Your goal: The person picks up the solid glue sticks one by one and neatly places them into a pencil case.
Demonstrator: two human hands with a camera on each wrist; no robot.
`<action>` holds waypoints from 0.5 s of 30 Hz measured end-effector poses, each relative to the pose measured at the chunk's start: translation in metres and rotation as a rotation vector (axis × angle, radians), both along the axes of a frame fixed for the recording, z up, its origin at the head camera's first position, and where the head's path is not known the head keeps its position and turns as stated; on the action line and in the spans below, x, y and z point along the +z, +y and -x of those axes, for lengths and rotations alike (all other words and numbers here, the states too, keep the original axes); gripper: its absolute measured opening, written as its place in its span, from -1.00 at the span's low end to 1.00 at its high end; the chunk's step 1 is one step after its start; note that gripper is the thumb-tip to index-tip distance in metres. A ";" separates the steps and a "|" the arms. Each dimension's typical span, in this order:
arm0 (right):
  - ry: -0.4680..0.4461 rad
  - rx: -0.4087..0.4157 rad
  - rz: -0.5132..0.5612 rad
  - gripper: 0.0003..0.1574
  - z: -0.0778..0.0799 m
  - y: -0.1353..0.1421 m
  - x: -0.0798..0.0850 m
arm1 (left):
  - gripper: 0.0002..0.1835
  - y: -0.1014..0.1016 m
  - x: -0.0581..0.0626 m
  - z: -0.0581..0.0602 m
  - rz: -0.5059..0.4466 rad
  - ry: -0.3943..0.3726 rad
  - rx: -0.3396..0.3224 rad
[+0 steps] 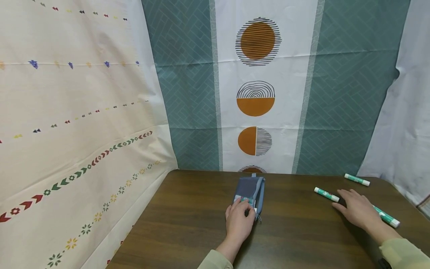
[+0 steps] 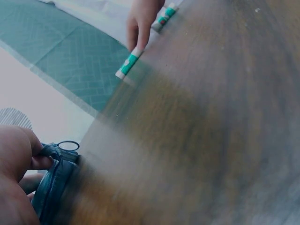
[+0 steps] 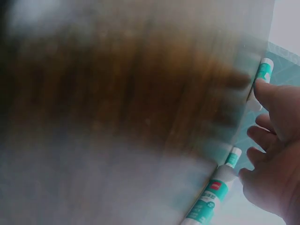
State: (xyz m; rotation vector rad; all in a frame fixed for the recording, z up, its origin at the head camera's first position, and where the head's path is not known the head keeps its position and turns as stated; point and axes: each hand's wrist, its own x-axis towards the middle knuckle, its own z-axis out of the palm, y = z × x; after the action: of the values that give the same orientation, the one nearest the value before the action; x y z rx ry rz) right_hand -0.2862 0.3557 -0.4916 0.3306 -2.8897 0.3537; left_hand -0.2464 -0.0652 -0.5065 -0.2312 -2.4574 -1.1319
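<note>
My left hand [image 1: 239, 220] holds a blue-grey zip pouch [image 1: 248, 184] at the middle of the table. In the left wrist view its fingers pinch the edge of the pouch [image 2: 56, 185], close to a ring on the zip. A green and white label shows at the pouch's front, partly covered by fingers. My right hand [image 1: 359, 211] is over the table's right side, fingers apart, thumb and fingertips right at the near end of a green and white glue stick [image 1: 325, 194]. Under that hand lies a second glue stick [image 1: 387, 217], partly hidden by it.
A third glue stick [image 1: 357, 179] lies near the back right edge of the brown wooden table [image 1: 188, 209]. Behind the table hangs a green and white curtain [image 1: 188, 112] with orange circles; patterned cream cloth [image 1: 84, 112] covers the left side.
</note>
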 end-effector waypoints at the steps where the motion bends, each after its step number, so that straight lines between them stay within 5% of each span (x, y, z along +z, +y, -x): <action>1: -0.001 0.001 -0.007 -0.21 0.000 0.000 -0.001 | -0.73 0.000 0.000 0.000 0.000 0.000 0.000; 15: -0.011 -0.010 -0.022 -0.45 0.003 -0.003 0.003 | -0.73 0.000 0.002 0.000 0.005 -0.016 -0.006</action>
State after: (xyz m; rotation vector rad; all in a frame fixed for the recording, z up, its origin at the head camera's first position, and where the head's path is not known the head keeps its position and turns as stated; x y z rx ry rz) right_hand -0.2892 0.3525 -0.4887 0.3188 -2.9066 0.3236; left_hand -0.2464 -0.0657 -0.5043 -0.2319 -2.4753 -1.1349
